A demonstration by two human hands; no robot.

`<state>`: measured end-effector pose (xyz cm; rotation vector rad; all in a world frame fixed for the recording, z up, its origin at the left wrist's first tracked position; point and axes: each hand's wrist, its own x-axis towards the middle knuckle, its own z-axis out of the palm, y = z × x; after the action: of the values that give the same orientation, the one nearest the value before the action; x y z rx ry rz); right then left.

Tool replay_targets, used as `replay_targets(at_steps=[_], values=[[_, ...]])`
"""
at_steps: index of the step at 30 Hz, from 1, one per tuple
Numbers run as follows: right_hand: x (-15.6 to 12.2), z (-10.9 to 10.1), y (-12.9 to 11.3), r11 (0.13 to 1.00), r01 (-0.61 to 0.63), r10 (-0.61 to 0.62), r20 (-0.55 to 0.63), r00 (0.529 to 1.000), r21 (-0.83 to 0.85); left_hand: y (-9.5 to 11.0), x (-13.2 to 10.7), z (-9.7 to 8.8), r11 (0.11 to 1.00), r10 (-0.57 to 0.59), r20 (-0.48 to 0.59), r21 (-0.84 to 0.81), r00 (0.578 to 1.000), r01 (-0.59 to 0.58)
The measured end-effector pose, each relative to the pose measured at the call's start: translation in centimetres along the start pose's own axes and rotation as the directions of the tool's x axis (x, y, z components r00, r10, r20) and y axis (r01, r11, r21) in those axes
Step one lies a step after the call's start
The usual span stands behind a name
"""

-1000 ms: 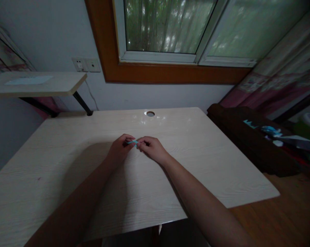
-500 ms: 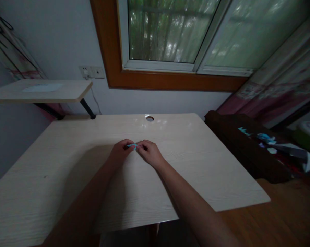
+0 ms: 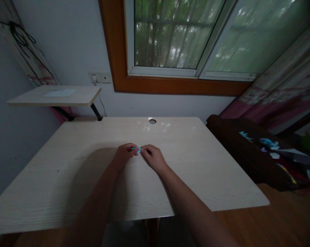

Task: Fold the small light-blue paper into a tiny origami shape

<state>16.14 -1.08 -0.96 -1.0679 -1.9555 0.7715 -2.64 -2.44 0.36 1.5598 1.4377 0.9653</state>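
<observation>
A small light-blue piece [image 3: 136, 149], too small to name, sits between the fingertips of both my hands over the middle of a pale wooden desk [image 3: 201, 171]. My left hand [image 3: 124, 155] is curled, pinching its left end. Meeting it from the right, my right hand [image 3: 153, 157] has its fingers closed on the other end. The two hands touch at the fingertips and rest low on the desk top.
A cable hole [image 3: 152, 121] lies at the desk's far edge. A raised shelf [image 3: 57, 96] with a pale sheet stands at the back left. A dark piece of furniture [image 3: 247, 151] with scattered items is on the right, under a window [image 3: 175, 34].
The view has tilted up and shifted slightly, so the hands appear lower in the picture. Both hands keep pinching the blue piece together in the same spot on the desk.
</observation>
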Motion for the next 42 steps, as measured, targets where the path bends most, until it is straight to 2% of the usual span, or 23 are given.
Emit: replay_targets(at_steps=[6,13,27,35,39,42], values=[[-1.2,-0.5,0.2,0.992,-0.05,0.037,0.116,0.993,0.114,0.1,-1.6,-0.2,0.995,-0.084,0.171,-0.042,0.982,0.092],[-2.1,-0.6,0.0,0.98,-0.046,0.014,0.164,0.986,0.195,0.2,-2.6,-0.2,0.997,-0.058,0.222,-0.034,0.973,0.068],[-2.2,-0.7,-0.5,0.989,0.015,-0.036,0.138,0.99,0.149,-0.2,-2.3,-0.4,1.0,-0.012,0.237,0.014,0.971,0.009],[-1.9,-0.9,-0.5,0.973,-0.085,0.055,0.143,0.988,0.215,-0.1,-2.0,-1.0,0.996,-0.018,0.297,-0.079,0.955,0.044],[-1.4,-0.7,0.2,0.915,-0.195,0.132,0.193,0.972,0.354,-0.5,-1.0,-1.5,0.974,-0.054,0.339,-0.188,0.939,0.124],[-0.6,-0.6,1.4,0.861,-0.256,0.18,0.206,0.962,0.44,-0.9,0.0,-1.6,0.962,-0.046,0.341,-0.24,0.939,0.134]])
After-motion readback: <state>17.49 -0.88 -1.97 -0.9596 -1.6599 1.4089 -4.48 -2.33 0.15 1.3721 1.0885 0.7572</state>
